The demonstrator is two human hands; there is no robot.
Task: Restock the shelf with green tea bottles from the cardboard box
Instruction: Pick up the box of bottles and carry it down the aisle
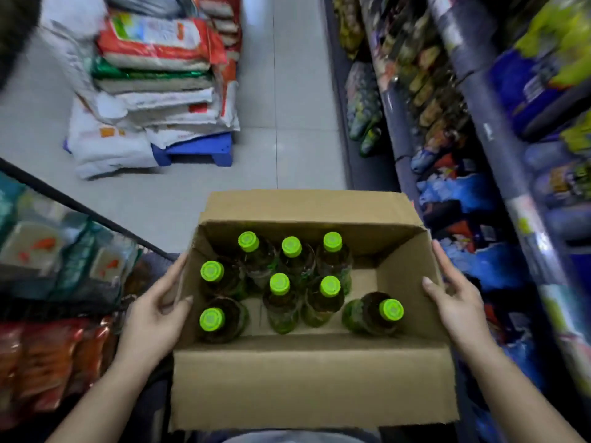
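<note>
An open cardboard box (313,382) is held in front of me in a shop aisle, its flaps folded outward. Inside stand several green tea bottles (279,284) with bright green caps; one bottle (391,310) at the right leans toward the box wall. My left hand (153,311) grips the box's left wall, thumb over the rim. My right hand (454,298) presses against the right wall, thumb over the rim too. The box's bottom is hidden.
Shelves (479,129) packed with blurred packaged goods run along the right. A shelf (57,260) with packets stands at the left. Stacked sacks (153,75) lie on a blue pallet (198,151) on the tiled floor (294,129) ahead.
</note>
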